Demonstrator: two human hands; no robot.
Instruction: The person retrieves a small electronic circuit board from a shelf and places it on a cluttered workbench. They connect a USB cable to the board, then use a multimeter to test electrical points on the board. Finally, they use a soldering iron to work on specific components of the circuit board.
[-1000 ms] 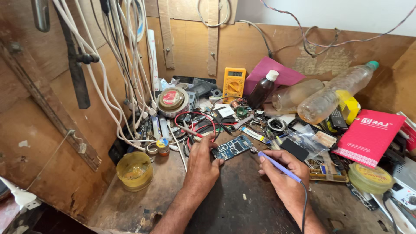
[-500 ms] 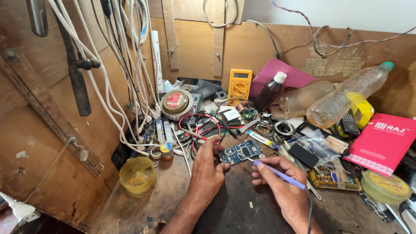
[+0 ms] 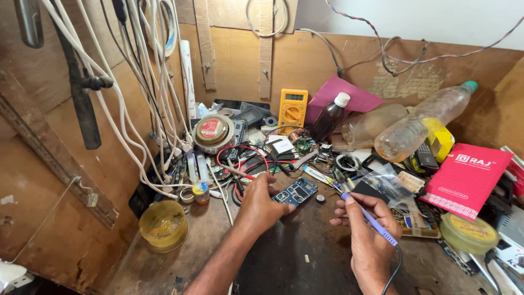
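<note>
Right hand point(image 3: 368, 235) closed pen-fashion round a blue soldering iron point(image 3: 371, 221), cord trailing down toward the wrist, tip aimed up and left. Just past that tip, lying flat on the dark bench point(image 3: 305, 257): a small blue circuit board point(image 3: 295, 193), long axis slanting up to the right. Left hand point(image 3: 262, 205) curled over the board's near-left end, fingertips pinning it, so nearer of the two. Small gap between iron tip and board's right end. Beyond, a yellow multimeter point(image 3: 292, 111), a brown bottle point(image 3: 330, 117), a yellow tub point(image 3: 163, 225).
</note>
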